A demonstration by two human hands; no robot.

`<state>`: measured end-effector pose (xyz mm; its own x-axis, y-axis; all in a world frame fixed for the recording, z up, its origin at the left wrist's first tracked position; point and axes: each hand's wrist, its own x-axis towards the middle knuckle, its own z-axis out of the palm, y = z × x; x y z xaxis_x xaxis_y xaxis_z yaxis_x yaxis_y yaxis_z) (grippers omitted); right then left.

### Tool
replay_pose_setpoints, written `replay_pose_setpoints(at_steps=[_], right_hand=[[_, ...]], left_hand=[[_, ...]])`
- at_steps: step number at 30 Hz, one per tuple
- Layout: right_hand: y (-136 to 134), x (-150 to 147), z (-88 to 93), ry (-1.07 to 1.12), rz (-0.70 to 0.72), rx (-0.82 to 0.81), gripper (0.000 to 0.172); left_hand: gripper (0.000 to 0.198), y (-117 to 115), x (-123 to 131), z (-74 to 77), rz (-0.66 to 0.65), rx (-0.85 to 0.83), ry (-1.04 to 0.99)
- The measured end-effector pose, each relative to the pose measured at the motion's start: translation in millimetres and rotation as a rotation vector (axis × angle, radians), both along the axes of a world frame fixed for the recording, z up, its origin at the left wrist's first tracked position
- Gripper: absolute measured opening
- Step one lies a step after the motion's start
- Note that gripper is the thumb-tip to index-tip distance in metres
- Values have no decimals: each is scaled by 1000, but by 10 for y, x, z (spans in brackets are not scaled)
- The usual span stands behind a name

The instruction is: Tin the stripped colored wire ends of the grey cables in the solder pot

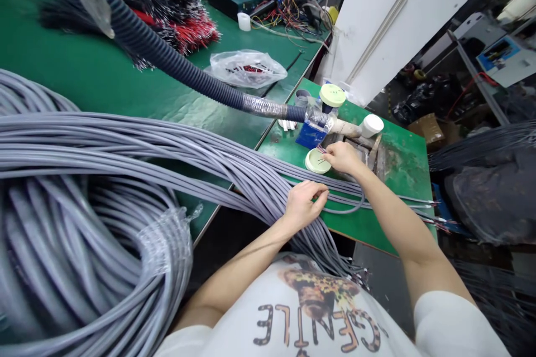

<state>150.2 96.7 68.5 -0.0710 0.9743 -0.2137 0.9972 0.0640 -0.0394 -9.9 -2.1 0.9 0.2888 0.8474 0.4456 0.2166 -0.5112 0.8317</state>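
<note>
My right hand [341, 157] is closed, pinching the stripped end of a grey cable [359, 205]. Thin coloured wires stick out from its fingers over a shallow round pale dish [317, 162]. The cable curves down from this hand and back toward my left hand [305, 204]. That hand lies on a thick bundle of grey cables [234, 164], its fingers curled and thumb pressed in; what they grip is hidden. Several cable ends with bared wires [439, 223] stick out past the green board's right edge.
A ribbed hose [180, 67] crosses above the bench and ends by a blue box [311, 135]. Near it stand a yellow-lidded jar [333, 96] and a white container [372, 125]. A large cable coil [84, 256] fills the lower left. A plastic bag [248, 68] lies farther back.
</note>
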Motion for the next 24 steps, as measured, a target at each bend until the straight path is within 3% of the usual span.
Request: replay_pose_setpoints(at_steps=[7, 13, 18, 24], right_hand=[[-34, 60, 75, -31, -3, 46, 26], [-91, 646, 206, -7, -152, 143, 32], [-75, 1093, 41, -81, -364, 114, 30], [-15, 1268, -145, -101, -428, 98, 28]], left_hand=[[13, -1, -1, 5, 1, 5, -11], [13, -1, -7, 13, -12, -9, -17], [12, -4, -4, -2, -10, -14, -24], [12, -9, 2, -5, -5, -14, -29]])
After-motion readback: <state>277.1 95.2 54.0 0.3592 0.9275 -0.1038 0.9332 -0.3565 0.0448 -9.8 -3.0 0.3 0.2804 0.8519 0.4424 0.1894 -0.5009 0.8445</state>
